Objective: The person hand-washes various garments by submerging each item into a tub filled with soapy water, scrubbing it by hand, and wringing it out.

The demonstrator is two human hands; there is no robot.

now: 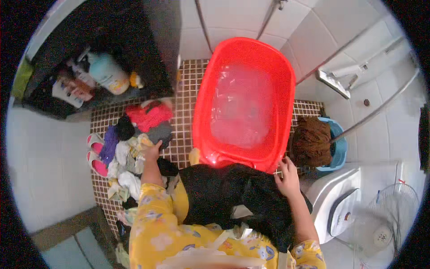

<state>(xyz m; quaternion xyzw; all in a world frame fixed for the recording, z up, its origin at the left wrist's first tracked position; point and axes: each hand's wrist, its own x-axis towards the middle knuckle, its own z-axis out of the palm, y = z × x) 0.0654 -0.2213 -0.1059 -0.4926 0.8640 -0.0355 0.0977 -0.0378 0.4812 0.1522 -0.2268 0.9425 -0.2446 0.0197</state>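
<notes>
My left hand (152, 150) is over a pile of loose laundry on the floor, touching a yellow-and-white cloth (144, 139). Its thumb points out toward a dark grey garment (159, 133); whether the fingers grip anything is hidden. In front of me stands a large red plastic tub (204, 111) holding cloudy, sudsy water (242, 107). Beside its near right corner is my right hand (288, 178), fingers apart and nothing held. Black cloth (231, 191) covers my lap. Red garments (149, 116) and a purple one (109, 144) lie in the pile.
At right, a light blue basin (340, 144) holds brown cloth (310, 141), near a white toilet (332, 201). Pump bottles (109, 74) stand on a dark ledge at upper left. White-and-pink slippers (97, 161) border the laundry on the brown tiled floor (183, 117).
</notes>
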